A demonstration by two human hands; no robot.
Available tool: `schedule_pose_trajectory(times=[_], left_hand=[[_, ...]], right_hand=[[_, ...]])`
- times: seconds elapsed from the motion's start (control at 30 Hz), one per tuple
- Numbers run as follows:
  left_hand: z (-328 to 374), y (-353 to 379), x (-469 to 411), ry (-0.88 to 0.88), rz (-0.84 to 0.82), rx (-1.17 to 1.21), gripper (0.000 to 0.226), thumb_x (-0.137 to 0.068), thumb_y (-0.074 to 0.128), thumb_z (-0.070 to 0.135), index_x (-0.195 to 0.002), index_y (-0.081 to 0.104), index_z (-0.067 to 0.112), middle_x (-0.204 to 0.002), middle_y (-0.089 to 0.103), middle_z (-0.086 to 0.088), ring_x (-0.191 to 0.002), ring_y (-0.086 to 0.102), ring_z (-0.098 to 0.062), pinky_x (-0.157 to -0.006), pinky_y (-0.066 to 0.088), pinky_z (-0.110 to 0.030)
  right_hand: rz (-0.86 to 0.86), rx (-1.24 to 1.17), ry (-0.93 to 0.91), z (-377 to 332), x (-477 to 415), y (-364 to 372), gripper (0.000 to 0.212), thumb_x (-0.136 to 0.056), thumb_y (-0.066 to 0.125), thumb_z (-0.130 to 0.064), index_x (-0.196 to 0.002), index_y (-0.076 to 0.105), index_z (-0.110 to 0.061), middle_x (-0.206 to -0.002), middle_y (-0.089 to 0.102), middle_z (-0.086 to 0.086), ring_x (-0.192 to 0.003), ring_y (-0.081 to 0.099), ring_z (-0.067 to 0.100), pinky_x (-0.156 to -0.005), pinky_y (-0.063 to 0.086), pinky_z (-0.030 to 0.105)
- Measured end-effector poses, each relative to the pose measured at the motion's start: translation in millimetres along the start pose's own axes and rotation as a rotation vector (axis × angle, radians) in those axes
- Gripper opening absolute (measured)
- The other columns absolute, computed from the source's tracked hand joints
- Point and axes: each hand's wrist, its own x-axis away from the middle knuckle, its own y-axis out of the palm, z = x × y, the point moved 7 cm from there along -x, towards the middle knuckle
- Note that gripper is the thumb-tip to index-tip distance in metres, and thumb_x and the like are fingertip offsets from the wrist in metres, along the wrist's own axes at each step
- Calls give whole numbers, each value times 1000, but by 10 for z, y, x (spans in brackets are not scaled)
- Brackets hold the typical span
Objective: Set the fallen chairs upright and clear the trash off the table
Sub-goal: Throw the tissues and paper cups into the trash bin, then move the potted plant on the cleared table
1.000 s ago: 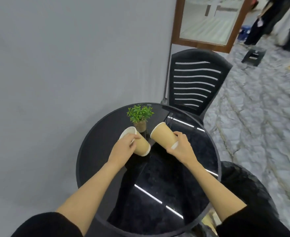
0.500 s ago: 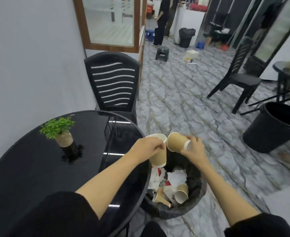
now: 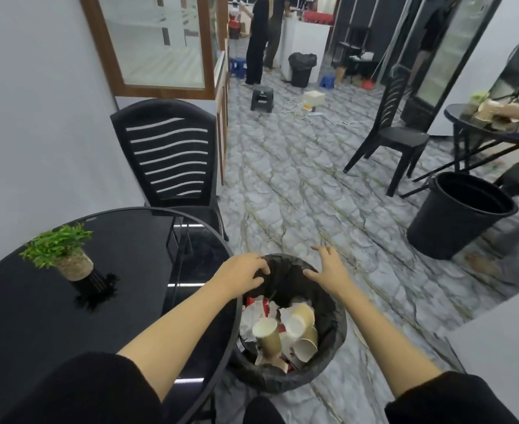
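Observation:
A black-lined trash bin (image 3: 333, 347) stands on the floor just right of the round black glass table (image 3: 123, 307). Inside it lie several brown paper cups (image 3: 285, 332) and crumpled white and red paper. My left hand (image 3: 241, 273) hovers over the bin's far left rim, fingers curled downward, holding nothing. Over the far rim, my right hand (image 3: 328, 270) has its fingers spread and is empty. A black slatted chair (image 3: 168, 157) stands upright behind the table. On the table top only a small potted plant (image 3: 65, 255) is visible.
A second black bin (image 3: 457, 215) stands to the right, with another upright black chair (image 3: 390, 130) and a second table (image 3: 494, 133) behind it, where another person's hand rests. A small stool (image 3: 263, 97), a box and cables lie on the stone-pattern floor farther off. People stand at the back.
Both hands carried a paper cup each from the table over the bin and let them go. The cups now lie in the bin, and both hands are empty.

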Motion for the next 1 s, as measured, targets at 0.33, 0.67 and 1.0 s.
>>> schedule_pose_trajectory(times=[0.33,0.67,1.0], left_hand=[[-798,-197,826,-324,126,80,32,-92,52,22,-124,56,24,-128,58,3,-113,55,-17,-100,45,-34],[-1723,-18,2253,-770,301,179,44,-94,49,23,-138,43,21,-143,47,1,-130,44,-19,-107,39,-35],[-2029,767,3075,-1058,446,196,47,-96,43,38,-140,43,20,-150,40,2,-142,34,-16,-116,28,-33]], right_hand=[[-133,4,-335,-1206,-196,513,56,-85,64,-17,-134,39,-6,-136,39,16,-127,38,26,-105,30,27],[-388,73,-631,-2468,-55,1445,59,-86,63,-21,-138,35,-13,-141,37,7,-130,38,21,-106,35,31],[-558,152,-684,-3154,73,2393,62,-86,63,-21,-140,32,-13,-139,38,8,-129,40,21,-104,34,29]])
